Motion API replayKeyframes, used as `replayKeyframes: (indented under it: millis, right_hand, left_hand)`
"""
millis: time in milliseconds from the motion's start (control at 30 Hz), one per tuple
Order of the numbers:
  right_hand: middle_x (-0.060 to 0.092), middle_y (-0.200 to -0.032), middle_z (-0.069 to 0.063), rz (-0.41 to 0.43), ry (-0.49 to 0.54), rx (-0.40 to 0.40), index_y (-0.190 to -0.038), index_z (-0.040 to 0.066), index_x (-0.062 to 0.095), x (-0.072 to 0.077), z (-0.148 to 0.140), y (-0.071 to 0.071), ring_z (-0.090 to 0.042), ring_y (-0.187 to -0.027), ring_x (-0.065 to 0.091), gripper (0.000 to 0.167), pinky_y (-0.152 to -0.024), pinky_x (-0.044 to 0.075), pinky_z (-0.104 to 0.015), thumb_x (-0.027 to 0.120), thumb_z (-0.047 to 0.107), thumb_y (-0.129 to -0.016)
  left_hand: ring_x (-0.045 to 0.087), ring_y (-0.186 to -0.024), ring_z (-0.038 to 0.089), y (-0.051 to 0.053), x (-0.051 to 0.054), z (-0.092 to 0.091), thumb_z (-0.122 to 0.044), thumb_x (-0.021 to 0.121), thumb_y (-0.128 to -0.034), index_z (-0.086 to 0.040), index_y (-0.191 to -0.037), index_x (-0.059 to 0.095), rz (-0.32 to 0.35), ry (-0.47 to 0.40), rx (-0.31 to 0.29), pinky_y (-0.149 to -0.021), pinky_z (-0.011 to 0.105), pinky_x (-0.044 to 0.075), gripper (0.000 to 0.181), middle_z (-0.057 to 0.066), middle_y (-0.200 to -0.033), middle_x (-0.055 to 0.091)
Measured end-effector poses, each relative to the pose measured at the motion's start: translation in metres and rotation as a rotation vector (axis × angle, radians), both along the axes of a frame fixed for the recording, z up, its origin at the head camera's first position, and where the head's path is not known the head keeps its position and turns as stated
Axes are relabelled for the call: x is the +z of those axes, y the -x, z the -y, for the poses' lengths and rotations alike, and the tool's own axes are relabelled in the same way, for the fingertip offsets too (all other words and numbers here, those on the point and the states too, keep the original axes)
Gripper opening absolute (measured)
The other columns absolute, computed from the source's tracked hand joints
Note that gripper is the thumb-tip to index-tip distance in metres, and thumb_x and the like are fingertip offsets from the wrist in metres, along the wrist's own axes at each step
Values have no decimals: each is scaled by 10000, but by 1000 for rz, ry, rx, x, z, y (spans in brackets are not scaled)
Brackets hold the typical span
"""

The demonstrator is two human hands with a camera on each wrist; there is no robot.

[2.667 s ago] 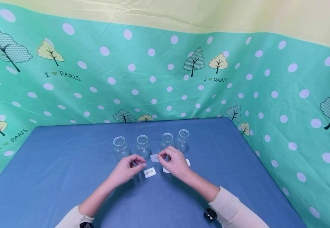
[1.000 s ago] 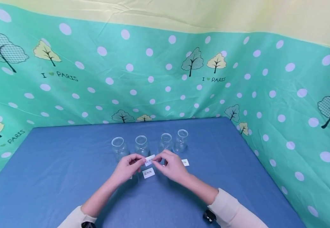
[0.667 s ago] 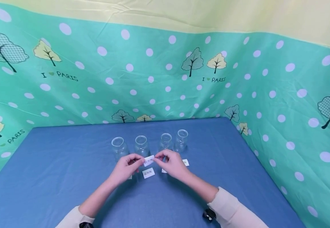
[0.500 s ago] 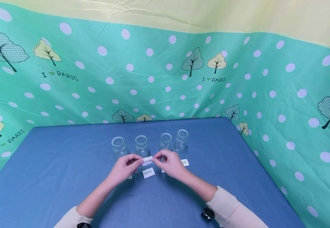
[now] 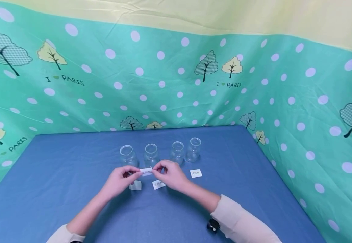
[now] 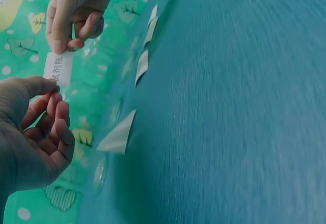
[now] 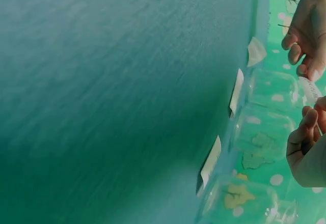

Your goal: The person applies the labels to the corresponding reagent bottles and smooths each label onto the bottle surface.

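Between my two hands hangs a small white paper label [image 5: 146,171] with handwritten characters, raised in front of the jars. My left hand [image 5: 119,180] pinches its left end between thumb and index finger. The right end is pinched by my right hand [image 5: 170,173]. In the left wrist view the label [image 6: 58,68] faces the camera, its writing partly covered by a thumb. Behind the hands stand several clear glass jars, among them a left jar [image 5: 128,156] and a second jar [image 5: 151,155]; their lower parts are partly hidden.
More labels lie on the blue tablecloth [image 5: 164,216]: a blank-looking one [image 5: 135,185] by my left hand, a written one [image 5: 158,184] in the middle, another [image 5: 195,173] at right. Two jars, a third [image 5: 177,152] and a fourth [image 5: 193,150], stand right. A patterned curtain [image 5: 151,84] hangs behind.
Earlier the label was in my right hand only; then my left hand took its other end and the writing turned into view. Both hands have since moved left with it, toward the left jars.
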State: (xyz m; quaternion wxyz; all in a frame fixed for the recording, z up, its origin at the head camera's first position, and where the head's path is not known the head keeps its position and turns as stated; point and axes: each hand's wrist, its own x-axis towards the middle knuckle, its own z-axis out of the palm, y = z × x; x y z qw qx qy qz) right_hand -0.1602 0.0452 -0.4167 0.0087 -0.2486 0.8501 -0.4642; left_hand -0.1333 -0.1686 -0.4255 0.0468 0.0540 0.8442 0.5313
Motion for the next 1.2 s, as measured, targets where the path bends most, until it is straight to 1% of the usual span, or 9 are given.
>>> replayKeyframes:
  millis: [200,300,467,600,800,1033,1200]
  right_hand:
    - [642,-741,-23,1,17,-6,-859,85,682,-7,17,4,-45,-567,460,100,-527,401,-154,676,184,-849]
    - [644,-734,-22,0,18,-13,-857,88,684,-10,24,6,-14,-567,448,95,-534,398,-147,675,182,-847]
    - [661,-731,-30,-19,17,3,-864,84,688,-15,36,8,-3,-587,472,100,-549,401,-133,679,182,-843]
    - [654,-722,-16,-15,13,1,-861,96,684,-19,45,9,2,-610,495,113,-557,412,-133,687,207,-844]
    - [623,-692,36,-11,-40,-60,-856,134,683,-21,59,11,18,-583,474,103,-533,397,-128,675,237,-852]
    - [605,-659,83,-65,-123,-141,-850,177,688,-24,71,12,47,-532,433,109,-507,358,-122,667,284,-853]
    - [577,-633,106,-102,-165,-187,-847,202,683,-25,74,13,43,-509,413,120,-498,333,-133,665,320,-853]
  left_hand:
    - [562,-613,194,-1,-1,15,-243,679,-856,-39,-979,689,-13,39,18,-521,241,451,239,140,-763,650]
    - [545,-601,150,-1,-2,20,-240,680,-855,-36,-972,689,-19,47,27,-519,236,449,236,133,-759,648]
    - [506,-590,76,1,-3,29,-220,678,-855,-37,-952,687,-58,93,59,-514,232,437,207,75,-768,647]
    - [500,-594,56,2,-7,35,-217,675,-858,-43,-955,684,-82,123,86,-514,231,434,199,68,-788,657]
    - [505,-586,31,5,-12,40,-222,670,-864,-49,-955,680,-127,147,117,-509,221,429,195,69,-796,667]
    - [502,-581,28,6,-16,45,-197,670,-864,-42,-961,680,-155,152,149,-512,212,421,183,80,-815,672]
    - [511,-592,15,9,-19,47,-196,666,-867,-49,-965,682,-181,175,162,-520,215,429,177,76,-822,673]
